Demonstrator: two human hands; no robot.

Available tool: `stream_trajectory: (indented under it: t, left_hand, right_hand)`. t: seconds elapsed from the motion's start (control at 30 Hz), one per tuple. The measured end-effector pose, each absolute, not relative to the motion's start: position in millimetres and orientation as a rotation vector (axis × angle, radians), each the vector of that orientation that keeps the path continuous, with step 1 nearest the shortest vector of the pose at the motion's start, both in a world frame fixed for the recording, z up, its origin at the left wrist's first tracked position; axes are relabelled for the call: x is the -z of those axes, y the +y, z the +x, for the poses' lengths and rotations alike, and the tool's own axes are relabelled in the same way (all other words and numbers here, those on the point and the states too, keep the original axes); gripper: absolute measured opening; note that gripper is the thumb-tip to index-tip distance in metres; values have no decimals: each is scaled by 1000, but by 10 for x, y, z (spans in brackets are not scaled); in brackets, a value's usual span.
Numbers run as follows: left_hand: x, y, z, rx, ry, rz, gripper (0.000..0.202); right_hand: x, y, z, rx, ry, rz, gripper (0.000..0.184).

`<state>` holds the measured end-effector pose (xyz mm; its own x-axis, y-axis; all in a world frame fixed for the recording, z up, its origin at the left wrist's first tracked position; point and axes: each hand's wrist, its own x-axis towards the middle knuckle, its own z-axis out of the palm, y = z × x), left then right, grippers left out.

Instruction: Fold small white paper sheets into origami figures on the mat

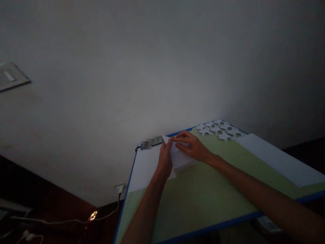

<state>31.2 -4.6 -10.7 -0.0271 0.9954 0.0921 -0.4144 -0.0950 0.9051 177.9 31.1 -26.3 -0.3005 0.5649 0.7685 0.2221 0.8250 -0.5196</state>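
Note:
A white sheet of paper (181, 160) is held up a little above the green tabletop, partly folded or bent near its top corner. My left hand (165, 159) grips its left side, with the thumb up along the edge. From the right, my right hand (193, 145) has its fingertips on the upper part of the sheet, close to my left thumb. The exact contact of the right fingers is hard to make out in the dim light. Behind my left hand lies another white sheet (146, 169) on the table.
Several folded white paper shapes (224, 135) lie at the table's far right corner. Nearby is a stack of white paper (276, 161). A phone (157, 140) rests at the back left. The green table (203, 200) has blue edges and stands against a wall. A plugged cable (119, 196) hangs left.

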Motion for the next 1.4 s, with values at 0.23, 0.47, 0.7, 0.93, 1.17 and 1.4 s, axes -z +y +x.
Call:
stream_trajectory:
  t: [0.23,0.47,0.7,0.93,1.17,1.4]
  left_hand:
    - [147,-26,286,-1462,863,915,46]
    - [142,-5,288,-1584,802,893,36]
    - [53,-57,318,-1677,737,857,39]
    - [54,-53,305,-1604,721,953,44]
    - [87,-75,240,-1514,886,1414,63]
    - [-334,-98,85,-1674,1215,2039,32]
  right_hand:
    - [290,290,1755,-298,-1956,-601,40]
    - [247,170,1700,46,-1963,-781,36]
    - [200,-21,1604,145,-2091,-737,45]
    - [187,26,1625,157,-1982,-840,41]
    - [160,148,1707,24,-1802,-752,16]
    - [-320,133,1850,-264,-1632,-515,12]
